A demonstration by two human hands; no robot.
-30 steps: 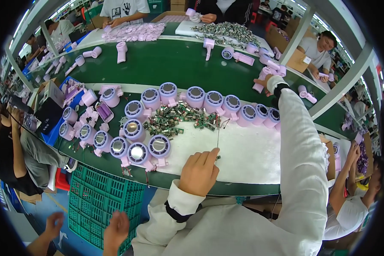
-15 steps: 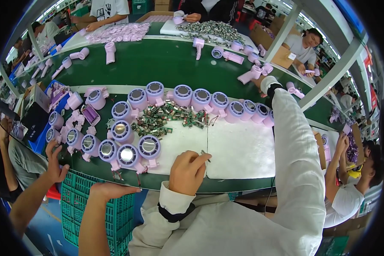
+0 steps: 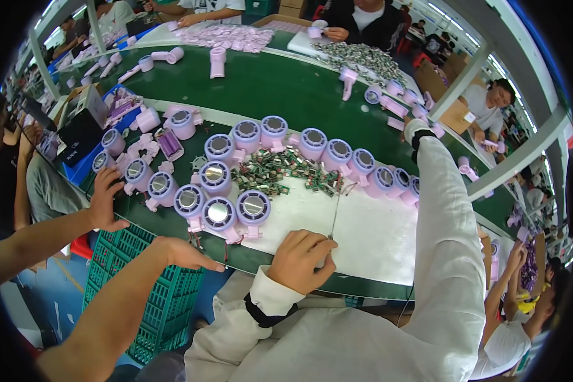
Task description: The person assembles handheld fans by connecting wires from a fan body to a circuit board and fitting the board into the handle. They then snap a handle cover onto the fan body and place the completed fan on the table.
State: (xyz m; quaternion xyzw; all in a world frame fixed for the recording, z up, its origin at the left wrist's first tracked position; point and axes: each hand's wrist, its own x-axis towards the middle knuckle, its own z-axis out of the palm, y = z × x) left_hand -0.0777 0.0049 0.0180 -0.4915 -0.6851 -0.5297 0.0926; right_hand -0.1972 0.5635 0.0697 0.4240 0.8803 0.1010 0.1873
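My left hand (image 3: 302, 261) is closed above the front edge of a white foam sheet (image 3: 375, 248), thumb and forefinger pinching a tiny dark piece that looks like a small circuit board. Beyond it lies a heap of green circuit boards (image 3: 261, 173). Round that heap stand several lilac handheld fans (image 3: 312, 144) with round grilles; some, like the near fan (image 3: 219, 213), have shiny discs. My right arm stretches far across to the green belt. There my right hand (image 3: 416, 125), mostly hidden by its cuff, is beside pink-lilac fan bodies (image 3: 396, 123); its fingers do not show clearly.
A co-worker's two hands (image 3: 103, 202) reach in from the left near the fans. Green plastic crates (image 3: 165, 312) stand below the table edge. A blue bin (image 3: 83, 167) of parts lies left. Metal posts (image 3: 522, 156) rise at right. People sit across the belt (image 3: 280, 83).
The view has swung, so the table scene sits farther right. My left hand has come nearer the foam's front edge. The fan body by my right hand now shows less. The co-worker's hands shift slightly.
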